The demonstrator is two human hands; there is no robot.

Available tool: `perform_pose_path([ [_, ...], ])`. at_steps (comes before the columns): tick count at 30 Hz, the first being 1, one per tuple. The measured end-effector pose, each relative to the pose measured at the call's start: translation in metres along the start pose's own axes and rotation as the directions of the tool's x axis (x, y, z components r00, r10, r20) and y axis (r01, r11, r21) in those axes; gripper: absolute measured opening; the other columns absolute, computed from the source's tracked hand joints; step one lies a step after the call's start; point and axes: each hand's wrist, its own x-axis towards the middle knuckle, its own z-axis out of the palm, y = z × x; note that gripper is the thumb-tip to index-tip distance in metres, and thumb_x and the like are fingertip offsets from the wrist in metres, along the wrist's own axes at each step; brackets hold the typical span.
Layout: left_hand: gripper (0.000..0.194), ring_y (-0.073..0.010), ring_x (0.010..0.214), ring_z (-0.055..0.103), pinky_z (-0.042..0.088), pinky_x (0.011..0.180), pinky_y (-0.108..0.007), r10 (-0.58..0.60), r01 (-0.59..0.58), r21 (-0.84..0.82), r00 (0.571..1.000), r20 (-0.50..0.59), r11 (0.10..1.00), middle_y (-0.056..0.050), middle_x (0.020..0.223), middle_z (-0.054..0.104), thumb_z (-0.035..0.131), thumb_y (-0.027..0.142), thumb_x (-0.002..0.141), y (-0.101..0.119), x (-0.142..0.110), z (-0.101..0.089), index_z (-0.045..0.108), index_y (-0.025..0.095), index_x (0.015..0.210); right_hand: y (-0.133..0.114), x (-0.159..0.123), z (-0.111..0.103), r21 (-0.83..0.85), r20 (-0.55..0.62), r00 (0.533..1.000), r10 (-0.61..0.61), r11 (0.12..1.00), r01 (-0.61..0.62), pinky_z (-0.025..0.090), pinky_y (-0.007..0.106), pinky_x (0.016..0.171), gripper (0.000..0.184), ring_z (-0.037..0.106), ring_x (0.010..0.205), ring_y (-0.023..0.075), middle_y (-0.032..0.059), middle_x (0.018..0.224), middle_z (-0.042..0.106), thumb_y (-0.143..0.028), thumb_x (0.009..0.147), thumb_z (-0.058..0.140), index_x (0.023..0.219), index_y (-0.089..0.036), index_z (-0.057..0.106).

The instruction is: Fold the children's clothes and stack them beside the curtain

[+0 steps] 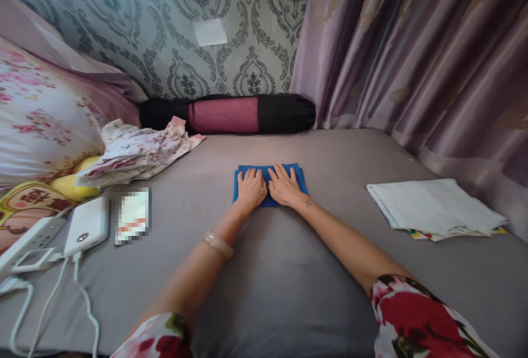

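Note:
A folded blue cloth (269,202) lies flat on the grey bed sheet, straight ahead of me. On its left half rests my left hand (251,187), palm down with the fingers stretched forward. My right hand (284,184) lies flat on the right half, its fingers spread. Both hands press on top of the cloth without gripping it. Much of the cloth is hidden beneath them, so whether it is a garment I cannot tell.
To the right is a folded pale cloth (433,204). At left are crumpled floral clothes (140,152), a white power bank (87,225) with cables, and a power strip (33,242). A black and pink roll (225,115) lies along the wall, beside the curtain (371,44).

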Motion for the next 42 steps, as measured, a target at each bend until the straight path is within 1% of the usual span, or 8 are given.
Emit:
perform_pose_path([
  [2,0.050,-0.0267,0.142,0.029,0.017,0.117,-0.051,0.013,-0.012,0.005,0.998,-0.058,1.000,-0.012,0.150,0.040,0.031,0.026,0.093,-0.003,0.008,0.002,0.046,0.014,0.139,0.002,0.006,0.002,-0.022,-0.058,0.997,-0.040,0.999,0.039,0.009,0.053,0.116,0.056,0.016,0.146,0.0267,0.0135,0.158,0.023,-0.028,0.095,0.029,0.147,-0.012,0.036],
  [5,0.053,-0.0279,0.146,0.020,0.013,0.118,-0.054,0.027,-0.027,0.000,1.000,-0.016,1.000,-0.008,0.155,0.034,0.030,0.033,0.094,-0.008,0.014,0.015,0.040,0.019,0.144,0.004,0.012,0.009,-0.020,-0.029,0.998,-0.063,0.998,0.063,0.010,0.053,0.116,0.057,0.017,0.146,0.0267,0.0122,0.157,0.025,-0.029,0.095,0.028,0.148,-0.012,0.035],
  [10,0.054,-0.0276,0.145,0.023,0.012,0.117,-0.054,0.019,-0.019,-0.017,0.998,0.052,1.000,-0.007,0.153,0.036,0.024,0.037,0.096,-0.012,0.015,0.029,0.038,0.021,0.146,0.006,0.015,0.018,-0.009,0.018,0.998,-0.053,0.999,0.053,0.009,0.053,0.117,0.058,0.020,0.145,0.0263,0.0103,0.157,0.028,-0.030,0.095,0.025,0.149,-0.013,0.033],
  [19,0.055,-0.0279,0.145,0.023,0.014,0.117,-0.054,0.015,-0.014,-0.022,0.999,0.050,1.000,-0.008,0.154,0.034,0.023,0.038,0.097,-0.012,0.014,0.026,0.038,0.019,0.147,0.005,0.013,0.017,0.011,0.004,0.999,-0.044,0.999,0.044,0.009,0.051,0.117,0.056,0.021,0.144,0.0254,0.0110,0.155,0.030,-0.030,0.095,0.027,0.149,-0.013,0.035],
  [25,0.066,-0.0323,0.148,0.007,0.008,0.117,-0.056,-0.116,0.116,-0.005,0.989,-0.097,0.993,-0.015,0.160,0.014,0.022,0.049,0.096,-0.006,0.009,0.021,0.025,0.013,0.152,0.000,0.009,0.015,-0.004,-0.202,0.975,0.093,0.995,-0.096,0.005,0.055,0.115,0.057,0.012,0.146,0.0286,0.0133,0.159,0.018,-0.034,0.096,0.029,0.150,-0.014,0.032],
  [27,0.068,-0.0328,0.148,0.007,0.009,0.117,-0.057,-0.151,0.152,-0.004,0.985,-0.083,0.988,-0.015,0.160,0.014,0.020,0.050,0.096,-0.006,0.009,0.020,0.023,0.013,0.152,-0.001,0.009,0.017,0.001,-0.247,0.952,0.179,0.983,-0.185,0.006,0.055,0.115,0.060,0.012,0.146,0.0308,0.0160,0.159,0.018,-0.035,0.095,0.030,0.150,-0.010,0.030],
  [32,0.069,-0.0346,0.146,0.017,0.017,0.115,-0.057,-0.175,0.177,-0.017,0.981,0.086,0.984,-0.017,0.157,0.024,0.019,0.052,0.095,-0.009,0.013,0.023,0.031,0.011,0.149,0.002,0.014,0.024,0.014,-0.171,0.942,0.290,0.956,-0.292,0.012,0.055,0.114,0.064,0.024,0.142,0.0351,0.0241,0.152,0.031,-0.037,0.093,0.030,0.143,0.001,0.038],
  [42,0.069,-0.0345,0.146,0.017,0.018,0.115,-0.057,-0.168,0.173,-0.028,0.978,0.123,0.984,-0.016,0.158,0.022,0.020,0.054,0.095,-0.013,0.017,0.019,0.030,0.013,0.150,0.006,0.019,0.018,0.009,-0.050,0.950,0.307,0.952,-0.307,0.010,0.053,0.115,0.065,0.019,0.144,0.0329,0.0213,0.155,0.024,-0.039,0.095,0.027,0.147,-0.001,0.034],
])
